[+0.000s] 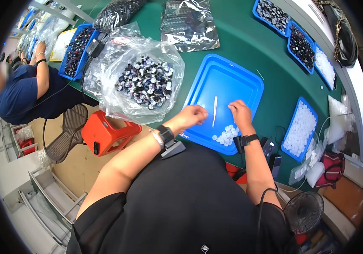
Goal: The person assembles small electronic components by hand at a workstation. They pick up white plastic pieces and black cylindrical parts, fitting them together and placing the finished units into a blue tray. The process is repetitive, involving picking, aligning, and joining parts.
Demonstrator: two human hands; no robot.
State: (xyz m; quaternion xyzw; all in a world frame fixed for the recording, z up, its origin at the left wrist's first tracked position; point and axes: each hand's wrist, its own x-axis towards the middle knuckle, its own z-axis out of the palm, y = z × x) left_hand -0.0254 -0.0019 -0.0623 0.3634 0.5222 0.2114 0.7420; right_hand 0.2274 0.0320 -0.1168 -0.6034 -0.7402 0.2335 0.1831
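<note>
My left hand is over the left side of a large blue tray, its fingers curled together. Across from it, my right hand is above the tray's right side with thumb and fingertips pinched. Anything held in either hand is too small to make out. Between the hands a thin pale tool like tweezers lies lengthwise on the tray floor. Small translucent white round pieces are heaped at the tray's near edge. Left of the tray, an open clear plastic bag holds many dark and clear round parts.
Blue trays with dark parts and white pieces stand to the right. A silvery bag lies at the back. Red stool at left, fan at lower right. Another person works at far left.
</note>
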